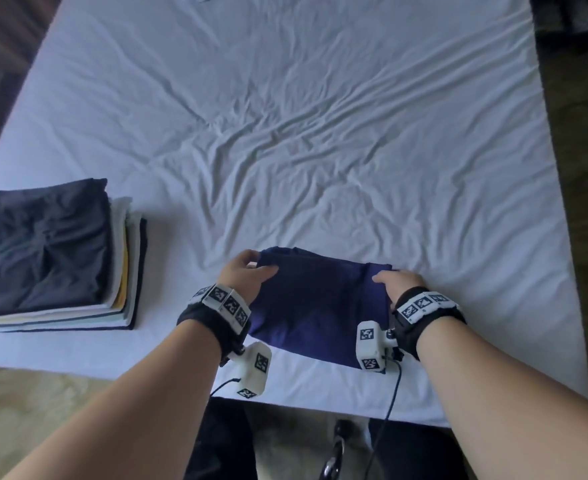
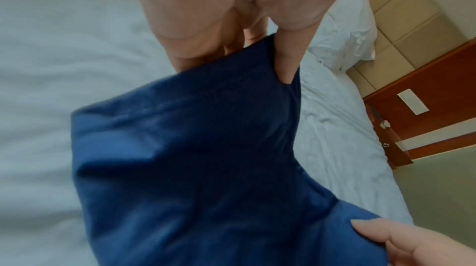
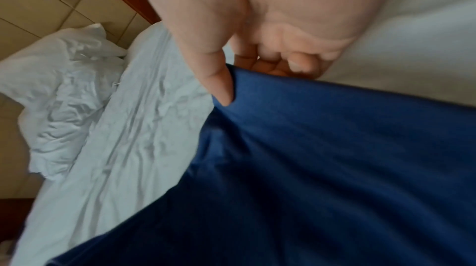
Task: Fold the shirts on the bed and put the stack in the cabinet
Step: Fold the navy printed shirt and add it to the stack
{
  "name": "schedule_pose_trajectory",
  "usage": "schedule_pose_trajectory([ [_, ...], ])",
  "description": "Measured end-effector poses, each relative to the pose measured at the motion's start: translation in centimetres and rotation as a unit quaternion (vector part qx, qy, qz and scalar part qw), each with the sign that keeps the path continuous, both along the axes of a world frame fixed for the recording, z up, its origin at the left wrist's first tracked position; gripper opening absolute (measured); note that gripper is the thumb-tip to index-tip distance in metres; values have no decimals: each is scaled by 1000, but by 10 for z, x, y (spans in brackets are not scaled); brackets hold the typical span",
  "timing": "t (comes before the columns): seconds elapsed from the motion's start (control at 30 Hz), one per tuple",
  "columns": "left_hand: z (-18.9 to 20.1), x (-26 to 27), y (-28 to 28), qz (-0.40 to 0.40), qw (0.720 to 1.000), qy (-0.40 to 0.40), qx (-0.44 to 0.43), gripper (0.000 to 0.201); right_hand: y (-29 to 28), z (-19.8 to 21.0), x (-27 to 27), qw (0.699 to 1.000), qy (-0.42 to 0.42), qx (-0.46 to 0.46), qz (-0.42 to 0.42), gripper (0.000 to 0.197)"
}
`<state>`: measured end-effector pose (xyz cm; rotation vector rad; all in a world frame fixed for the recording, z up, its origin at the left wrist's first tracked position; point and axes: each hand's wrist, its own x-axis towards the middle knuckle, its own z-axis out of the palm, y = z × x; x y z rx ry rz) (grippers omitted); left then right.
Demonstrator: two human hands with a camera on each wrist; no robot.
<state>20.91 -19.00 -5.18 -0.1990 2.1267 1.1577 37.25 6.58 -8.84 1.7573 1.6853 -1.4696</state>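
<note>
Wide bed (image 1: 285,116) under wrinkled white sheet. Patterned beige floor (image 1: 26,403) at near left. Padded cream wall panels (image 2: 401,26) with reddish wood trim (image 2: 425,95) behind; crumpled white bedding (image 3: 64,87), possibly a pillow.

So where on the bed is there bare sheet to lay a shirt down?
Bare sheet spans the far side beyond the blue shirt, plus a strip between it and the folded stack. It is crowded at the near edge, where the left hand and right hand grip the shirt.
</note>
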Motion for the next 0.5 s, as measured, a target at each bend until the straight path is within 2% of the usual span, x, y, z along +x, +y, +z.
schedule_pose_trajectory([
  [0.07,17,-3,-6,21,999,3,24,27,-3,27,-10,999,32,2,-9,15],
  [0.13,45,-12,-11,42,997,-3,60,32,-4,61,-22,997,77,9,-30,13],
  [0.3,129,-58,-36,85,985,34,146,46,-8,173,-70,983,172,59,-34,9],
  [0.5,244,-141,-78,91,963,126,221,34,-55,307,-134,953,271,134,-32,4],
])
